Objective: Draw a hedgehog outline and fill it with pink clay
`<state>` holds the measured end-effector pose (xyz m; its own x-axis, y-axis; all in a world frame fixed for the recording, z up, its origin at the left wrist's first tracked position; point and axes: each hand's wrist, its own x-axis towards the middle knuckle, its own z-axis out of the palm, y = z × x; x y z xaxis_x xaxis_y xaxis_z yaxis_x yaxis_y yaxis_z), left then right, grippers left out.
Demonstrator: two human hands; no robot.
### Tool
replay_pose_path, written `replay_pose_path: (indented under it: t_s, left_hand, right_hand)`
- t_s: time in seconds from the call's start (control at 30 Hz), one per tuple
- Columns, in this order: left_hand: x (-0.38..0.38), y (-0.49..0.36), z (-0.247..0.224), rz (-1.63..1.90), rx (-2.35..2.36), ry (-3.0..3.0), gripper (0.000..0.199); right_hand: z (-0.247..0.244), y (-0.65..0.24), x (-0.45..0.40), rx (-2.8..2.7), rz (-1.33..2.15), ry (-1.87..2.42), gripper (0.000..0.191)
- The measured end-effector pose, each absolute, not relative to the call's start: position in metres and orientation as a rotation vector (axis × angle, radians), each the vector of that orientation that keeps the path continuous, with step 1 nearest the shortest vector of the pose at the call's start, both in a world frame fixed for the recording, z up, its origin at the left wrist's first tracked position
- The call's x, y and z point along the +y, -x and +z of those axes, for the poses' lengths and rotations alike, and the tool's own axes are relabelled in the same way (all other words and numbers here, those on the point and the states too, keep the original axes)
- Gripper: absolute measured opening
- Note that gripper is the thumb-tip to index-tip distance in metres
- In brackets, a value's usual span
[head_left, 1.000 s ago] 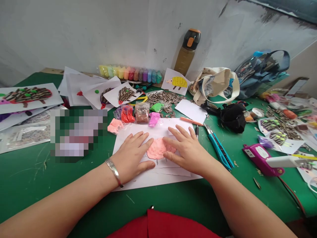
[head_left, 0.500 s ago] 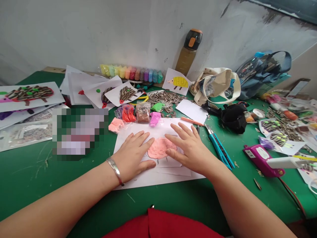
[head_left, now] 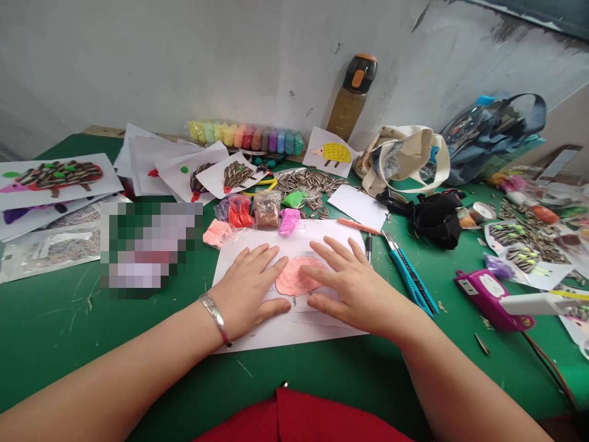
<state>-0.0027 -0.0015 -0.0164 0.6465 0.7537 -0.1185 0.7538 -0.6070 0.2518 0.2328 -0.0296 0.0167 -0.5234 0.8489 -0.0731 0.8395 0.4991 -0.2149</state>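
Left hand [head_left: 251, 285]: open, palm down, fingers spread, resting on the white paper [head_left: 271, 334] just left of the pink clay patch [head_left: 289, 279]. Right hand [head_left: 352, 285]: open, fingers fanned, a fingertip over the patch's right part; firmness of contact unclear. Neither grips. Patch lies flat, mid-paper, between the hands. Light, even pressure probably best; left hand bracing the sheet, edges eased gently. Farther out: seeds [head_left: 317, 184] beyond the paper, blue cutter [head_left: 411, 276] to the right.
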Motion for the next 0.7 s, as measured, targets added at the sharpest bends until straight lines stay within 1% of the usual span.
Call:
replay_pose_path:
  t_s: [0.2, 0.3, 0.47, 0.7]
  left_hand:
    - [-0.001, 0.004, -0.019, 0.059, 1.197, -2.574, 0.069]
    - [-0.001, 0.003, -0.018, 0.042, 1.198, -2.573, 0.069]
    - [-0.002, 0.003, -0.016, -0.009, 1.206, -2.579, 0.07]
    - [-0.001, 0.003, -0.017, -0.017, 1.209, -2.6, 0.071]
  right_hand:
    - [0.019, -0.233, -0.033, -2.746, 0.343, 1.489, 0.037]
    - [0.02, -0.236, -0.031, -2.753, 0.349, 1.484, 0.037]
    - [0.021, -0.242, -0.031, -2.724, 0.307, 1.536, 0.047]
    - [0.02, -0.244, -0.031, -2.76, 0.323, 1.52, 0.042]
